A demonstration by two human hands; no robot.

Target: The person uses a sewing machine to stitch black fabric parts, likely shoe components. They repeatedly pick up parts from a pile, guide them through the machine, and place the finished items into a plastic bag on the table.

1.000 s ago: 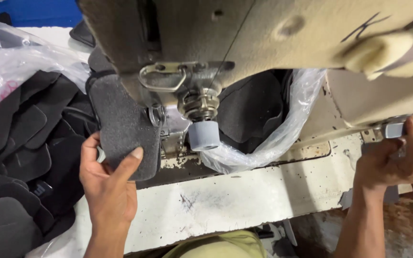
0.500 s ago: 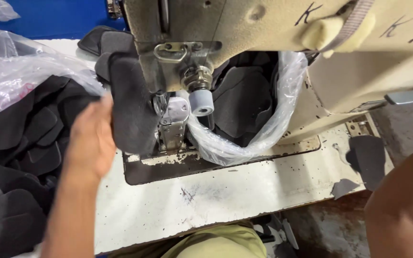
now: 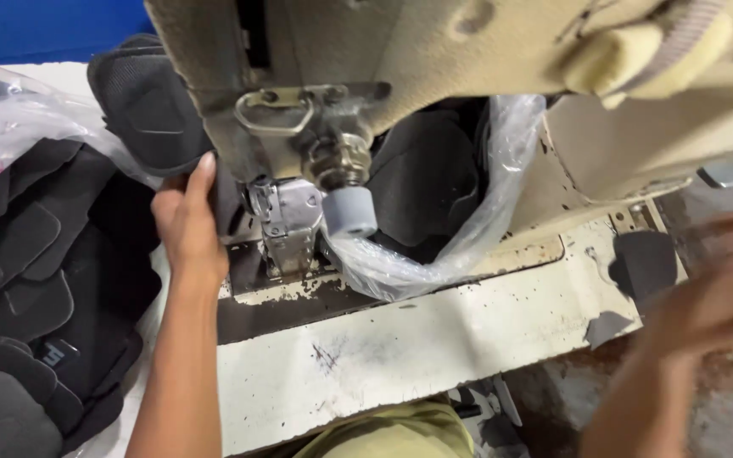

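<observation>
My left hand [image 3: 187, 222] holds a dark grey fabric piece [image 3: 148, 102] upright against the left side of the sewing machine's presser foot [image 3: 288, 222]. A grey roller wheel [image 3: 349, 212] sits just right of that foot under the beige machine head [image 3: 400, 51]. My right hand [image 3: 723, 288] is blurred at the right edge, above the machine bed's corner; whether it holds anything cannot be made out.
A pile of dark fabric pieces [image 3: 27, 280] lies at the left, partly under clear plastic [image 3: 10, 119]. A clear plastic bag [image 3: 468, 229] with dark pieces sits behind the needle. The cream machine bed [image 3: 417, 348] runs across the front; a black patch [image 3: 645, 261] lies at its right.
My left hand has shifted the fabric piece up beside the presser foot. My right hand, out of view half a second ago, has come back in at the right, moving fast.
</observation>
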